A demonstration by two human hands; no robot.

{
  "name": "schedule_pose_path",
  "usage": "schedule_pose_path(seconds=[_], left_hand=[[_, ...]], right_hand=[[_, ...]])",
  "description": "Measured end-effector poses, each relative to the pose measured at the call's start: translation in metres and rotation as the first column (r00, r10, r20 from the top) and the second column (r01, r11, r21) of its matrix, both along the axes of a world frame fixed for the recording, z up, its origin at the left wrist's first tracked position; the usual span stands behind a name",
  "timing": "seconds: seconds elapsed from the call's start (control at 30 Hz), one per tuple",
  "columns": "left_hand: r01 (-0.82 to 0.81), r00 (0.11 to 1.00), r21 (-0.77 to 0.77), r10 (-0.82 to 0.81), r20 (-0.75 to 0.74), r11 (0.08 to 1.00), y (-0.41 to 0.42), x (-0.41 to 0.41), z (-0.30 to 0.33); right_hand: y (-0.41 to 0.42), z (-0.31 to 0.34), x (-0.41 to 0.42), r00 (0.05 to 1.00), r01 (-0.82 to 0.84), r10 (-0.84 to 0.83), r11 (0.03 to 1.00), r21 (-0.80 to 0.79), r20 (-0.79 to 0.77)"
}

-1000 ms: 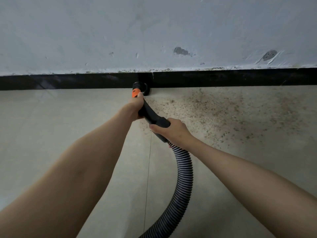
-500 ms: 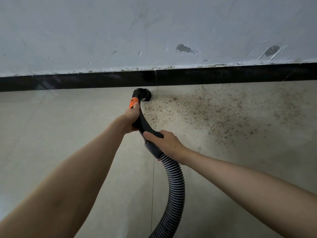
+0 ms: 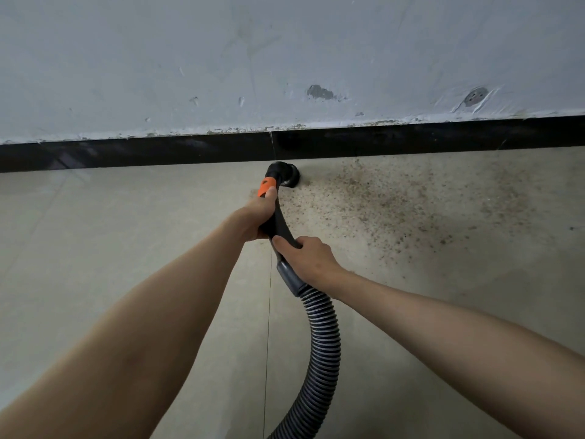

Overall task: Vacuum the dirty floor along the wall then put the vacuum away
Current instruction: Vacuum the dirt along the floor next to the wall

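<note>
The wall (image 3: pixel 285 58) met the floor (image 3: pixel 95 248) at a black skirting (image 3: pixel 126 153); dirt (image 3: pixel 395 204) lay right of the nozzle (image 3: pixel 285 175). The hose (image 3: pixel 323 343) trailed down. Left hand (image 3: pixel 256 220) gripped the wand (image 3: pixel 278 226) ahead; right hand (image 3: pixel 311 259) gripped behind

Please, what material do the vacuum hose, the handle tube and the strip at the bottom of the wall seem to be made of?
Vacuum hose: probably flexible plastic, dark grey, since it is ribbed and bends in a curve.
Handle tube: looks like rigid black plastic, smooth and slightly shiny, with an orange plastic part near the nozzle.
Baseboard: glossy black, likely tile or stone; it shows faint reflections and a vertical joint.
</note>
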State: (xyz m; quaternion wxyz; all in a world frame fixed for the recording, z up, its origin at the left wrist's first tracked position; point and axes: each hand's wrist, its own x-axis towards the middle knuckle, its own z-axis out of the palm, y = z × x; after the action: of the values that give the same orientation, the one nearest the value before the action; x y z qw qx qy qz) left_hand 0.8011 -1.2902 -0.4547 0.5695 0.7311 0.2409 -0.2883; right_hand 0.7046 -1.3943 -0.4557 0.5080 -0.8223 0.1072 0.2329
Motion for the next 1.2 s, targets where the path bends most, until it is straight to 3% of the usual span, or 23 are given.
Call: schedule_pose_path(seconds=[0.33, 0.57, 1.03, 1.2], left_hand=[[0.119, 0.993, -0.007, -0.119, 0.024, 0.993, -0.048, -0.003, -0.007], [0.099, 0.994, 0.002, -0.099, 0.035, 0.995, -0.053, 0.002, -0.008], [-0.172, 0.983, 0.103, 0.165, 0.079, 0.98, 0.041, 0.011, -0.001], [-0.278, 0.961, 0.037, 0.277, 0.015, 0.96, 0.058, -0.01, -0.008]], right_hand=[[-0.026, -0.01, -0.013, 0.991, 0.132, -0.131, 0.988, -0.076, 0.022], [-0.029, -0.012, -0.008, 0.988, 0.146, -0.144, 0.988, -0.039, 0.054], [0.029, -0.005, 0.029, 0.99, -0.13, 0.127, 0.989, 0.064, 0.055], [0.034, -0.004, 0.016, 0.973, -0.227, 0.225, 0.974, 0.023, 0.058]])
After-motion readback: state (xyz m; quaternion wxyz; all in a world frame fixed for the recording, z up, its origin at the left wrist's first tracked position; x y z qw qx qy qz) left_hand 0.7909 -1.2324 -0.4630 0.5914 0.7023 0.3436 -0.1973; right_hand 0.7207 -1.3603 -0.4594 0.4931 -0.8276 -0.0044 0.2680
